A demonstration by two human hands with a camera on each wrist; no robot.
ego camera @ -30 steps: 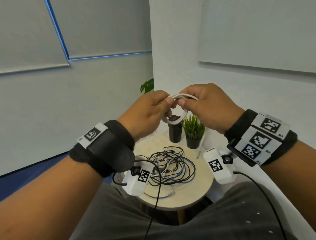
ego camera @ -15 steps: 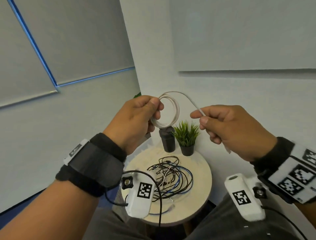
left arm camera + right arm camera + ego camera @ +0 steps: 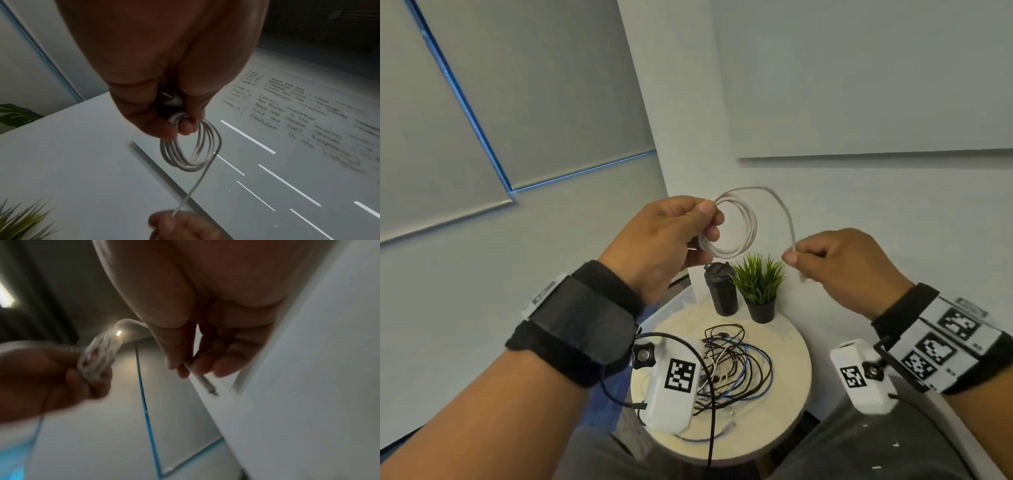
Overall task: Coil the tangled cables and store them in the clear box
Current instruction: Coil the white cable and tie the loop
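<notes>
My left hand (image 3: 681,236) pinches a small coil of white cable (image 3: 736,229) at chest height, above the round table; the same coil (image 3: 191,151) hangs from its fingertips in the left wrist view, with a plug tucked in the palm. A loose tail arches from the coil to my right hand (image 3: 822,260), which pinches it near the plug end (image 3: 202,382). Below, a tangle of black, blue and white cables (image 3: 736,366) lies on the round table (image 3: 787,404). The clear box cannot be made out with certainty.
A black cup (image 3: 720,289) and a small potted green plant (image 3: 758,287) stand at the table's far edge, close to the wall. White camera units hang under both wrists. My lap is just in front of the table.
Both hands were together at the coil a second ago. The right hand has since drawn away to the right with the cable tail, and the view has tilted upward.
</notes>
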